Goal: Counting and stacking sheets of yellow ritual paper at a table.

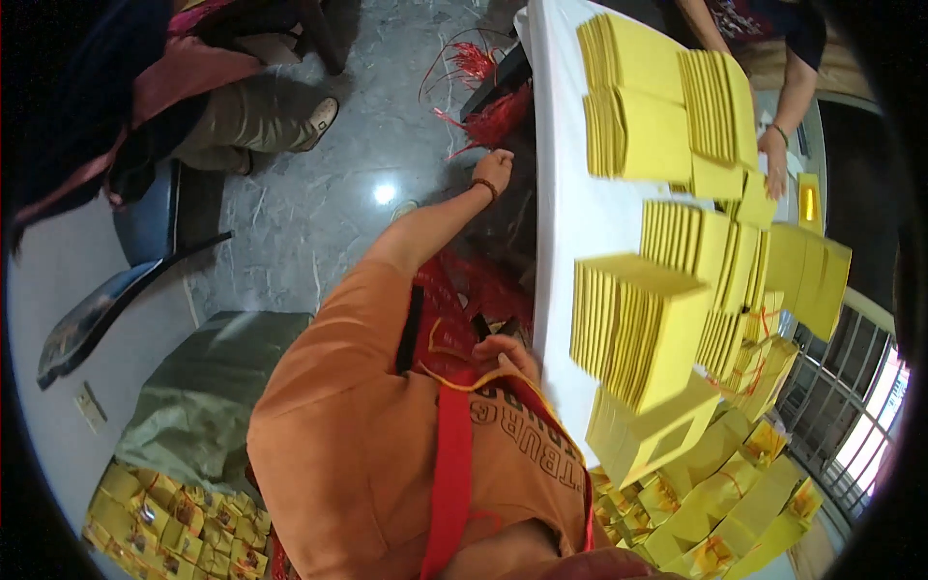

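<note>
A bundle of red tasselled cords (488,121) lies at the left edge of the white-covered table (570,213), its strands fanning upward and leftward toward the grey floor (319,213); the long axis runs roughly from the table edge up and away, along the edge of the cloth. More red cord (474,290) is heaped lower down, between the person's chest and the table.

The left hand (494,170) is stretched out far, the forearm rising from the orange sleeve (338,338) toward the tassels, with a dark bead bracelet (485,187) at the wrist. Its fingers are curled down into the red strands, seemingly pinching some, though the grip itself is too small to make out for sure. The right hand (505,353) sits close to the body, just beside the table edge, fingers bent inward around a thin yellow-and-red cord (454,379) that runs across the chest.

On the table stand rows of folded yellow paper boxes (638,329), stacked on edge in tight blocks. Further up, another person's hand (773,159) rests on a yellow stack (720,106). Finished yellow packets tied with red (715,503) are piled at the lower right, and more fill a bag at the lower left (164,532).
</note>
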{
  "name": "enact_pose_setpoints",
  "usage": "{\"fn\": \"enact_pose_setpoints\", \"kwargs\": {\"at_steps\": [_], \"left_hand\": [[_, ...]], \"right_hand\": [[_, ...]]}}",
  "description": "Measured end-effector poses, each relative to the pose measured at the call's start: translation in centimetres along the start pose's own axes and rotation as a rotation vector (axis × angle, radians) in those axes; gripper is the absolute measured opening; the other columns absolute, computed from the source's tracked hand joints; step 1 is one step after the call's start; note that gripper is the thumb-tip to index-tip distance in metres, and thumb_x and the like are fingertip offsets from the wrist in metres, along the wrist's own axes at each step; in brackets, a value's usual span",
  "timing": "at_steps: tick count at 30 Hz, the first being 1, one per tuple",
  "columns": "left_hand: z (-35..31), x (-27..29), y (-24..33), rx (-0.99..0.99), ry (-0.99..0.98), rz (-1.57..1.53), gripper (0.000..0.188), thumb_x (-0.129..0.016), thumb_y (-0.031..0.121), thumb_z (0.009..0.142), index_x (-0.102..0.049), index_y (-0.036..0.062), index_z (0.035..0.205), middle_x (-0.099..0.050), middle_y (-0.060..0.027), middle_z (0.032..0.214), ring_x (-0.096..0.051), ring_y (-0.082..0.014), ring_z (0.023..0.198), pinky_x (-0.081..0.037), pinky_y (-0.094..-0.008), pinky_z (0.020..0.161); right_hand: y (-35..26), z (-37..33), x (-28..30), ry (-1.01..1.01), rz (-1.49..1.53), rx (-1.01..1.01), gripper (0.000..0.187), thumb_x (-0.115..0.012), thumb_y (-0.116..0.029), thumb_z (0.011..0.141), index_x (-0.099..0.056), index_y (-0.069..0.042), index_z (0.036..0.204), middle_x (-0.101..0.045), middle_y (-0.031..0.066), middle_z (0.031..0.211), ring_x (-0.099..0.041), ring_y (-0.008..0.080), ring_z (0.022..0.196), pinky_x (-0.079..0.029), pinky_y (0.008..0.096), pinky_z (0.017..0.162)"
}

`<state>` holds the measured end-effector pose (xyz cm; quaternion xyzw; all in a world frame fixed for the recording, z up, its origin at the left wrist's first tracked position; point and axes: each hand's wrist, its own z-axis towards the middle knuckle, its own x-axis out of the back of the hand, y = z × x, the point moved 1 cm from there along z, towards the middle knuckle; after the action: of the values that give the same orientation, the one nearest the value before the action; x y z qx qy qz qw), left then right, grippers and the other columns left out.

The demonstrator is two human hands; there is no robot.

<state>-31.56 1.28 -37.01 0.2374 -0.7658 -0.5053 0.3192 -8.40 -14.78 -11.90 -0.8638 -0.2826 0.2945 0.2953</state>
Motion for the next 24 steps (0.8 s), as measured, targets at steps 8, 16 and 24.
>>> {"fn": "enact_pose_setpoints", "kwargs": {"at_steps": [8, 16, 24], "left_hand": [[15.0, -4.0, -3.6, 0.224, 0.010, 0.287, 0.034, -0.054, 0.024, 0.081, -0.052, 0.0228, 0.115, -0.055, -0.0135, 0.110, -0.056, -0.0327, 0.099, -0.045, -0.0428, 0.081], [18.7, -4.3, -6.7, 0.145, -0.138, 0.423, 0.032, -0.060, 0.027, 0.079, -0.050, 0.0195, 0.109, -0.055, -0.0119, 0.107, -0.057, -0.0324, 0.097, -0.043, -0.0447, 0.083], [19.5, -4.9, -5.7, 0.013, -0.007, 0.404, 0.030, -0.058, 0.027, 0.080, -0.050, 0.0160, 0.106, -0.057, -0.0133, 0.099, -0.058, -0.0345, 0.087, -0.044, -0.0449, 0.076]], "right_hand": [[5.5, 8.0, 2.5, 0.387, 0.353, -0.131, 0.042, -0.049, -0.033, 0.090, -0.040, -0.010, 0.125, -0.053, 0.0095, 0.115, -0.053, 0.0223, 0.103, -0.046, 0.0374, 0.079], [4.3, 13.2, 0.6, 0.486, 0.382, -0.195, 0.037, -0.053, -0.030, 0.089, -0.044, -0.013, 0.121, -0.054, 0.0064, 0.112, -0.053, 0.0188, 0.100, -0.045, 0.0345, 0.079], [4.5, 14.4, 0.0, 0.484, 0.336, -0.273, 0.035, -0.049, -0.025, 0.092, -0.044, -0.010, 0.123, -0.054, 0.0056, 0.114, -0.053, 0.0171, 0.101, -0.042, 0.0336, 0.085]]}}
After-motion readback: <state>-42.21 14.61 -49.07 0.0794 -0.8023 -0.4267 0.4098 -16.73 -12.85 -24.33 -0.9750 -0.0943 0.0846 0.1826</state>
